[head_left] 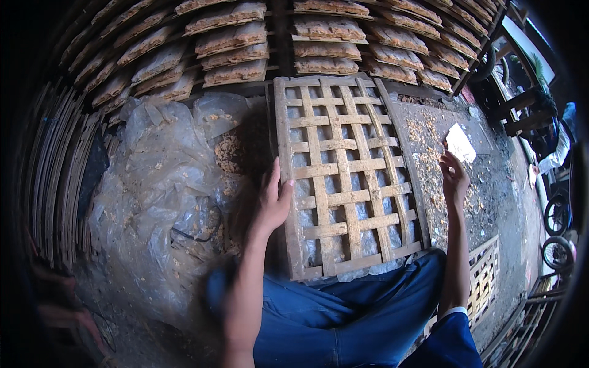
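My left hand [274,196] grips the left wooden edge of a bamboo lattice tray [329,224], which is upright over my blue-clad lap, with crinkled clear plastic [367,241] showing through its openings. My right hand [454,175] is raised to the right of the tray, fingers curled at the lower-left corner of a small white sheet [460,145], which it appears to pinch.
Racks of trays with lumpy pinkish-brown slabs [325,27] line the back. Crumpled plastic [144,184] and crumbs lie left, wooden slats [61,172] beyond. Right are crumbs on a board, another lattice [481,279], bicycle wheels [557,251] and another person's pale sleeve [555,156].
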A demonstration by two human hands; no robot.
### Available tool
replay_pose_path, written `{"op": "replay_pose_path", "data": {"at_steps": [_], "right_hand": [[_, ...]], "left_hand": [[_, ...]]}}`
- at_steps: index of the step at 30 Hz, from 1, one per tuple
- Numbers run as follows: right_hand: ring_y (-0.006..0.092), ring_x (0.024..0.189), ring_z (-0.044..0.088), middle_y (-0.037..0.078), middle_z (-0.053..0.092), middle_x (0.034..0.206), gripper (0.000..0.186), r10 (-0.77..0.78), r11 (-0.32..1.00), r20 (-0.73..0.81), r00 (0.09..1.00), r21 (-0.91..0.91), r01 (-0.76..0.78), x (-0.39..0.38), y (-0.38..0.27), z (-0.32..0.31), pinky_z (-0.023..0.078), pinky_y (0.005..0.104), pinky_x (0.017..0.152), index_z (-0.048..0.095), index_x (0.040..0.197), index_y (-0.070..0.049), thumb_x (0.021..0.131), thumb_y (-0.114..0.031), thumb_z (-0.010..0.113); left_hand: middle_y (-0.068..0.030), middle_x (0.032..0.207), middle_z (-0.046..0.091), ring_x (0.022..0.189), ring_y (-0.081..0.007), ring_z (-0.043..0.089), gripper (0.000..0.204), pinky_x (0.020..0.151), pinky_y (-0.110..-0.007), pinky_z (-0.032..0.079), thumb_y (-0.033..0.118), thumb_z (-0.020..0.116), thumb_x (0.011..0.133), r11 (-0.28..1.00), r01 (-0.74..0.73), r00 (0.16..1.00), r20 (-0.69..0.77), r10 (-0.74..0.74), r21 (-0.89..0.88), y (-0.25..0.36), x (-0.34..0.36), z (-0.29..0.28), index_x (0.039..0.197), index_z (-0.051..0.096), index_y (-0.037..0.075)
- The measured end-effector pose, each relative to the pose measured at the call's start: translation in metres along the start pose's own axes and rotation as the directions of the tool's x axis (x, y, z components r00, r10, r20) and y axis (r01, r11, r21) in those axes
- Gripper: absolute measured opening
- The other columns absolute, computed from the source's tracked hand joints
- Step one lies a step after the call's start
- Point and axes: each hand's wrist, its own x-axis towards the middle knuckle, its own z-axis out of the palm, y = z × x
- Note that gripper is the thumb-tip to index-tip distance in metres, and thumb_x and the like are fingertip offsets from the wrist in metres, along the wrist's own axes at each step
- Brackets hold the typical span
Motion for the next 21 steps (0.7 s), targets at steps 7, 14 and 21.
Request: {"op": "replay_pose_path", "data": {"at_steps": [7, 14, 21], "right_hand": [[0.0217, 0.109, 0.065, 0.008, 0.069, 0.128, 0.053, -0.368, 0.888, 0.416, 0.831, 0.422, 0.182, -0.031, -0.177, 0.073, 0.052, 0.0367, 0.088, 0.059, 0.136, -0.008, 0.088, -0.023, 0.078], [0.0284, 0.111, 0.061, 0.009, 0.07, 0.126, 0.058, -0.492, 0.863, 0.51, 0.705, 0.392, 0.319, -0.058, -0.239, 0.163, 0.048, 0.0403, 0.099, 0.058, 0.137, -0.008, 0.085, -0.023, 0.079], [0.0314, 0.103, 0.062, 0.003, 0.076, 0.111, 0.058, -0.484, 0.859, 0.493, 0.723, 0.425, 0.286, -0.065, -0.251, 0.179, 0.051, 0.042, 0.095, 0.061, 0.134, -0.011, 0.08, -0.02, 0.079]], "left_hand": [[-0.0276, 0.153, 0.039, 0.143, -0.0397, 0.038, 0.066, 0.118, -0.044, 0.032, 0.026, 0.055, 0.102, 0.998, 0.058, 0.998, 0.016, -0.058, -0.027, -0.003, 0.0, -0.003, 0.158, 0.027, 0.004], [-0.0284, 0.145, 0.045, 0.134, -0.0411, 0.046, 0.066, 0.113, -0.046, 0.037, 0.023, 0.057, 0.101, 0.995, -0.071, 0.997, -0.042, 0.069, -0.064, -0.011, 0.004, 0.006, 0.157, 0.028, 0.003], [-0.0275, 0.152, 0.039, 0.142, -0.0405, 0.038, 0.066, 0.117, -0.045, 0.032, 0.023, 0.054, 0.102, 0.997, -0.017, 1.0, -0.012, 0.017, -0.078, -0.012, 0.001, 0.003, 0.158, 0.026, 0.003]]}}
